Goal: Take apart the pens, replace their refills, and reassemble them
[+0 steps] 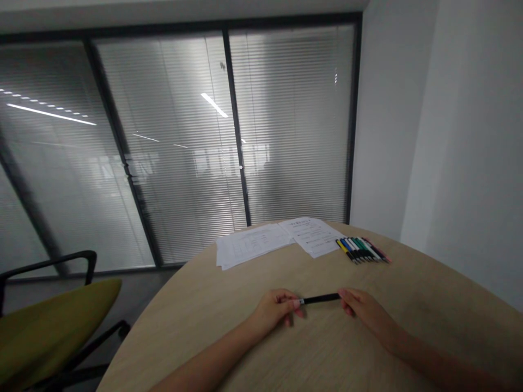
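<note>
A slim black pen (321, 299) is held level between my two hands, just over the wooden table. My left hand (279, 306) pinches its left end, where a pale or silvery part shows beside the thumb. The fingers of my right hand (362, 307) are closed on the right end, and that tip is hidden in them. Beyond my right hand lies a row of several pens (362, 250) side by side, with yellow, blue, white, green, black and reddish parts.
Printed sheets of paper (257, 244) lie toward the table's far edge, with another printed sheet (312, 237) overlapping them. The round wooden table (196, 332) curves away on both sides. A yellow-green chair (61, 321) with black armrests stands at left. Glass panels with blinds rise behind.
</note>
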A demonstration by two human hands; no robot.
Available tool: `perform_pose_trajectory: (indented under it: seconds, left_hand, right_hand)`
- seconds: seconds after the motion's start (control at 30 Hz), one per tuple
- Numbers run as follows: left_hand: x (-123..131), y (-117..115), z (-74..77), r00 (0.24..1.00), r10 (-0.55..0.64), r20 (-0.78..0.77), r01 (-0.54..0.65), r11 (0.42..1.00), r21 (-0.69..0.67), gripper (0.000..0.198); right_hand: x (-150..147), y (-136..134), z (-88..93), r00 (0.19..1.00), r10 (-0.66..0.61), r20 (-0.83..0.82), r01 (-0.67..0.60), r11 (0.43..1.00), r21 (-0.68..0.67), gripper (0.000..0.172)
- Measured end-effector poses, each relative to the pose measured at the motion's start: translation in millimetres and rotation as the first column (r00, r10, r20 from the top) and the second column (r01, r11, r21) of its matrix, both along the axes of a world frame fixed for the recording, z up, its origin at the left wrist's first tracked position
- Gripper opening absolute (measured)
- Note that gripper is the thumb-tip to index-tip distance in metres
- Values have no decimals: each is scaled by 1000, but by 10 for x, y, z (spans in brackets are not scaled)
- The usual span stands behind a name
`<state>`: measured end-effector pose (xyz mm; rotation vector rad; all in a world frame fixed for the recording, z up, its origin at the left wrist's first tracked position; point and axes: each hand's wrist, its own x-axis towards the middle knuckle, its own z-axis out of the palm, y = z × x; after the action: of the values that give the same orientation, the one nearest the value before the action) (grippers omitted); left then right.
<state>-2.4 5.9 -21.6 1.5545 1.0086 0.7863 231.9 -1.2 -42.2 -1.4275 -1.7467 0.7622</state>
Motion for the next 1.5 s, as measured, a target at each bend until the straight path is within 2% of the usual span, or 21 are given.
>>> perform_pose_trajectory:
  seconds: [0.2,0.33,0.43,0.6,0.7,0.87,0.97,1.37,1.5]
  left_hand:
    - [-11,-35,68,999,-11,-35,11,1000,-11,35]
    - [-1,-81,149,999,-2,-45,1,1000,-21,35]
    - [1,-90,177,999,10,-44,-12,999,-37,40]
    - [-10,-66,154,998,55,-21,-56,998,-42,43]
    - [-8,-57,144,998,67,-2,-67,997,-41,42]
    - [18,-68,159,999,49,18,-48,998,-46,40]
    - [27,-77,159,999,35,26,-33,998,-50,39]
    - [19,-27,81,985,92,148,-83,995,-63,41]
    - [9,-13,73,979,109,174,-96,992,-79,42]
  right_hand:
    - [3,-27,8,1000,-32,0,32,999,36,42]
    - [9,-20,-3,1000,-2,12,2,999,45,41]
    - [7,-36,11,999,26,34,-30,994,106,37]
    - [-15,-87,74,996,66,62,-76,983,168,30]
    - [-22,-87,86,995,87,42,-92,986,139,29]
    - [-11,-50,43,999,12,40,-14,998,58,35]
    - [-6,-41,30,999,20,34,-22,998,56,37]
    - [-55,-108,84,999,28,25,-31,987,159,27]
    - [-58,-71,47,996,59,-72,-48,989,140,23]
